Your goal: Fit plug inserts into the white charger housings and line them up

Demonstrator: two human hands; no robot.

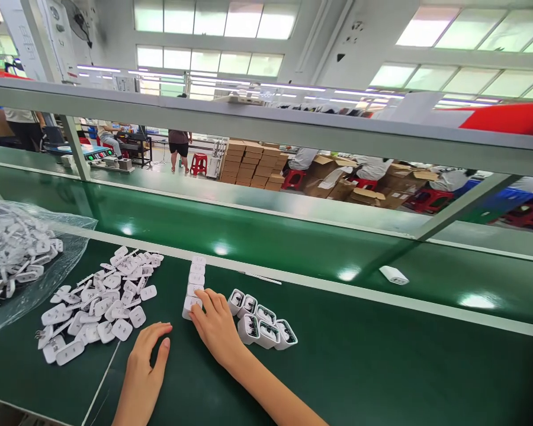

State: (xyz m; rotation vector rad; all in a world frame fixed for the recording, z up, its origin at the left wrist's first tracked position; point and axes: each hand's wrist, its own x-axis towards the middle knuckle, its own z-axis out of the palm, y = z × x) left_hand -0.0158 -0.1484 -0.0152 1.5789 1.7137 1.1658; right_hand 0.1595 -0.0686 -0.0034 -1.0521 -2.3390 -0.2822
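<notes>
White charger blocks [196, 278] in a tight row, under the fingertips of the right hand [217, 331]

Set one after another just left of the middle of the frame, about five in line, on a green tabletop [359, 361]. Touched at the near end by the right hand; cannot tell whether pinched or merely pressed, with part of the contact hidden. At lower left of centre, the left hand [143, 364], empty, thumb spread from fingers. Left of both hands, a loose pile of white plug plates [111, 305], and at the left edge of the frame, more white pieces with a clear plastic bag [77, 251]. Just right of the right hand, six open housings [269, 337], mouths showing, with parts inside too small to make out.

Probably light and stiff, judging by the smooth plastic look. Likely a little slippery, and easy to knock out of line. Best taken by two opposite side walls, thumb against one and fingertips against the other, starting from the near end. With the open housings, better to grip the outer walls below the rim, sparing possibly fragile contents. With the plates, hold by the edges, clear of the prongs.
</notes>
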